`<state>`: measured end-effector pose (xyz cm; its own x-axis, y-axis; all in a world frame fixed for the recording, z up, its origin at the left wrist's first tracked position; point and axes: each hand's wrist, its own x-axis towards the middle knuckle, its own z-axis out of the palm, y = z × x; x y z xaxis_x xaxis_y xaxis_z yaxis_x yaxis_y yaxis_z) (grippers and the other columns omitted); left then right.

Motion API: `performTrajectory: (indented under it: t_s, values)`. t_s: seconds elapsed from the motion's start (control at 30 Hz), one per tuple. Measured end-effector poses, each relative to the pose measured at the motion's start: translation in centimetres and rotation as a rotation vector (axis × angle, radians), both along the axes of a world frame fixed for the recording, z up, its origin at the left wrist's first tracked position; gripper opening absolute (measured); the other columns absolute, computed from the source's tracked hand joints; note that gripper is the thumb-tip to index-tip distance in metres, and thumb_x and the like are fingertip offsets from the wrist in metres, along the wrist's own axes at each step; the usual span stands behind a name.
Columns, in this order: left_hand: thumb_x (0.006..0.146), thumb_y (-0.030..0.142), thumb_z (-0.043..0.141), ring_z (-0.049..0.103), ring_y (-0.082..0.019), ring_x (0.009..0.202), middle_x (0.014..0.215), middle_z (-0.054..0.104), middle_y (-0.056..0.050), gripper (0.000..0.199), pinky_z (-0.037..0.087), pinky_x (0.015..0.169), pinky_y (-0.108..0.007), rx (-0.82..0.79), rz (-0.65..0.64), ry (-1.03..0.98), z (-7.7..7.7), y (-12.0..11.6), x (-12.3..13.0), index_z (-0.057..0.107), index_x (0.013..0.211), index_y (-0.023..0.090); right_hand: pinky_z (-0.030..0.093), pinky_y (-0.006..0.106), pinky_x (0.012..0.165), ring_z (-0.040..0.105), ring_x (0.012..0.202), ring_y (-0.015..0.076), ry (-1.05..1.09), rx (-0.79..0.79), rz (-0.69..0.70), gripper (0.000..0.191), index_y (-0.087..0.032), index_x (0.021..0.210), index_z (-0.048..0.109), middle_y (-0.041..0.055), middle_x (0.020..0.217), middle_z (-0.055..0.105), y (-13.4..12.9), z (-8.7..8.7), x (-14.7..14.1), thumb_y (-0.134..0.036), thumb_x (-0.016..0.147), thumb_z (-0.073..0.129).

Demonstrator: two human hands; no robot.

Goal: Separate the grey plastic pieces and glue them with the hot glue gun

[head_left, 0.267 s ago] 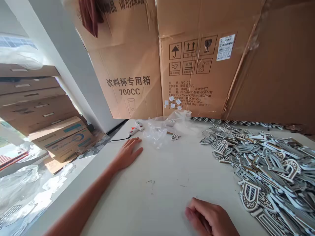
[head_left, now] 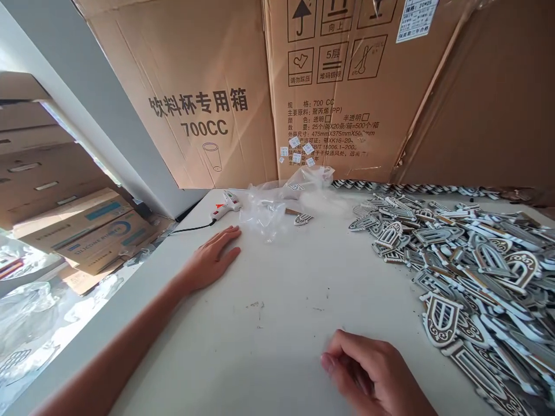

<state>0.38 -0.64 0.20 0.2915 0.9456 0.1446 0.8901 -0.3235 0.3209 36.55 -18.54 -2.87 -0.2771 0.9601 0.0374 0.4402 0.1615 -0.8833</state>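
My left hand (head_left: pixel 213 258) lies flat on the white table (head_left: pixel 277 312), fingers spread, holding nothing. Just beyond its fingertips is a white glue gun (head_left: pixel 225 206) with a red trigger and a black cord. My right hand (head_left: pixel 368 370) is near the front edge of the view, its fingers curled inward; whether something small is inside is hidden. To its right lies a large heap of grey, white and brown arch-shaped pieces (head_left: pixel 442 318). One separate patterned piece (head_left: pixel 302 219) rests beside crumpled clear plastic (head_left: pixel 264 216) at the back.
Large cardboard boxes (head_left: pixel 208 69) stand along the table's back edge. Small white labels (head_left: pixel 296 157) are stuck on one. At the left, more cartons (head_left: pixel 95 231) and plastic wrap (head_left: pixel 26 312) lie beyond the table edge.
The view has tilted down and come closer to the boxes, so their tops are cut off. Both hands keep nearly the same place and pose on the table.
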Motion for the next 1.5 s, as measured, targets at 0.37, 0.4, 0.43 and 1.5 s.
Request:
performTrajectory:
  t_s: [0.37,0.4,0.43,1.5]
  values:
    - [0.109,0.054,0.037,0.044,-0.027,0.157,0.169,0.047,0.002,0.054,0.037,0.131,-0.05,-0.05,0.009,-0.082,0.1,-4.8,3.2,0.054,0.155,0.033,0.031,0.022,0.059,0.04,0.063,0.0108,0.089,-0.091,0.059,0.05,-0.017,0.079,0.055,-0.0011,0.067,0.048,0.5,2.2,0.7,-0.057,0.108,0.052]
    - [0.109,0.053,0.037,0.043,-0.027,0.158,0.17,0.046,0.002,0.054,0.036,0.132,-0.05,-0.051,0.024,-0.088,0.0,-5.6,3.9,0.053,0.156,0.032,0.03,0.022,0.059,0.039,0.063,0.0107,0.109,-0.104,0.059,0.05,-0.017,0.079,0.054,-0.0013,0.067,0.047,0.5,2.3,0.7,-0.058,0.108,0.052]
    - [0.109,0.052,0.037,0.041,-0.027,0.159,0.17,0.045,0.001,0.054,0.034,0.134,-0.05,-0.046,0.038,-0.096,-0.1,-6.4,4.7,0.053,0.156,0.031,0.029,0.022,0.059,0.038,0.063,0.0106,0.129,-0.118,0.059,0.051,-0.016,0.079,0.052,-0.0015,0.067,0.045,0.5,2.3,0.7,-0.058,0.108,0.052]
    - [0.101,0.035,0.056,0.05,-0.017,0.077,0.081,0.059,-0.001,0.02,0.041,0.076,-0.034,-0.261,-0.118,-0.898,2.3,-16.2,13.9,0.063,0.088,0.021,0.048,0.034,0.094,0.058,0.117,0.0261,-0.665,0.502,-0.099,0.025,-0.019,0.12,0.069,0.0096,0.118,0.065,15.9,0.6,-2.3,-0.013,0.11,0.046]
